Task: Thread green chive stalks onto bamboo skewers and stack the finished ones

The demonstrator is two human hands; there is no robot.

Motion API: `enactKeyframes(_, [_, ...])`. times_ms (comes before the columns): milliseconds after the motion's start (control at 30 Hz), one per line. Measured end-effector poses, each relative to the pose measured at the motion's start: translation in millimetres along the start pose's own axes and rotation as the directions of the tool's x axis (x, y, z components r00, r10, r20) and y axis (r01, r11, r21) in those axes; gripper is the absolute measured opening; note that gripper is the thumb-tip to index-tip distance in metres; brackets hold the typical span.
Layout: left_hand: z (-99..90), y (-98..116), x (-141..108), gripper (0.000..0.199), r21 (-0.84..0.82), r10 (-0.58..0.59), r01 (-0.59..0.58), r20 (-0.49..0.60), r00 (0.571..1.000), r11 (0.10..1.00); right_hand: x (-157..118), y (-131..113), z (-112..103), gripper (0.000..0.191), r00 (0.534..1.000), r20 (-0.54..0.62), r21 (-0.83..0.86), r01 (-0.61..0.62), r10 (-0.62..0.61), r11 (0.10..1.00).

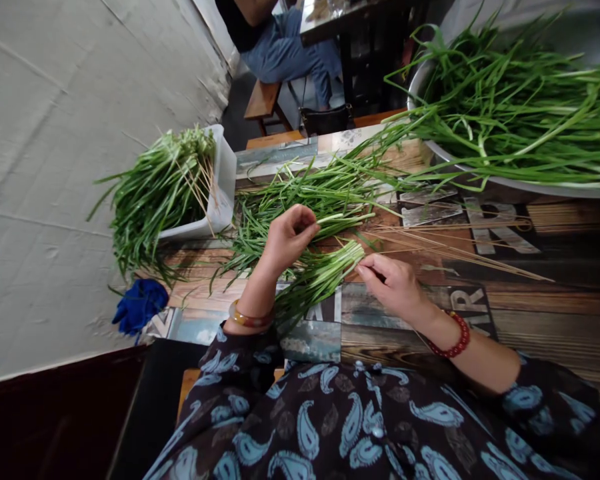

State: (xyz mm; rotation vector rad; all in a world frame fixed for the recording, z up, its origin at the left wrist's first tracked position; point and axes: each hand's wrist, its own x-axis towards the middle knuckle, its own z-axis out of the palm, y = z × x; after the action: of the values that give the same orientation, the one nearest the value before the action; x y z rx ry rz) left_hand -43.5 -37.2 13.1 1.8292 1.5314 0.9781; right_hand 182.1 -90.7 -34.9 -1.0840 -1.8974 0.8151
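Observation:
My left hand (293, 235) is closed in a pinch on a few garlic chives, their pale ends pointing right. Below it, a neat bunch of garlic chives (333, 267) has its cut white ends against the fingertips of my right hand (393, 283). That hand pinches a thin bamboo skewer, of which a short length shows below the palm; its tip by the bunch is hard to make out. Behind my left hand, a loose heap of chives (310, 187) spreads over the table. Several loose bamboo skewers (460, 253) lie to the right.
A white plastic tub (225, 180) at the left holds skewered chives. At the back right stands a large metal basin (450, 157) heaped with chives. A blue cloth-like item (141, 305) lies by the wall. Beyond the table, a person (285, 50) sits on a wooden bench.

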Motion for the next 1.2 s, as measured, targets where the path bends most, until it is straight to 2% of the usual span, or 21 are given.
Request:
enactKeyframes(133, [12.3,5,-5,0.017,-0.076,-0.044,0.052,0.095,0.995,0.996,1,-2,-2,0.017,1.0,-0.013,0.01,-0.012,0.013,1.0])
enactKeyframes(300, [19.0,10,-9,0.022,-0.174,-0.104,0.121,0.108,0.989,0.977,1,-4,-3,0.016,0.999,-0.009,0.017,-0.05,0.05,0.999])
enactKeyframes(500, [22.5,14,-15,0.023,-0.334,-0.204,0.241,0.141,0.969,0.911,1,-8,-5,0.015,0.994,0.002,0.038,-0.106,0.106,0.994])
enactKeyframes(733, [21.8,15,-18,0.02,-0.312,-0.191,0.233,0.161,0.968,0.921,2,-11,-8,0.013,0.987,0.034,0.044,-0.161,0.159,0.986])
enactKeyframes(933, [26.4,10,-20,0.021,-0.422,-0.281,0.318,0.147,0.948,0.849,1,-12,-9,0.013,0.984,0.059,0.03,-0.173,0.171,0.985])
enactKeyframes(1200, [27.5,12,-21,0.02,-0.447,-0.272,0.321,0.172,0.947,0.835,2,-12,-8,0.013,0.986,0.041,0.023,-0.16,0.159,0.987])
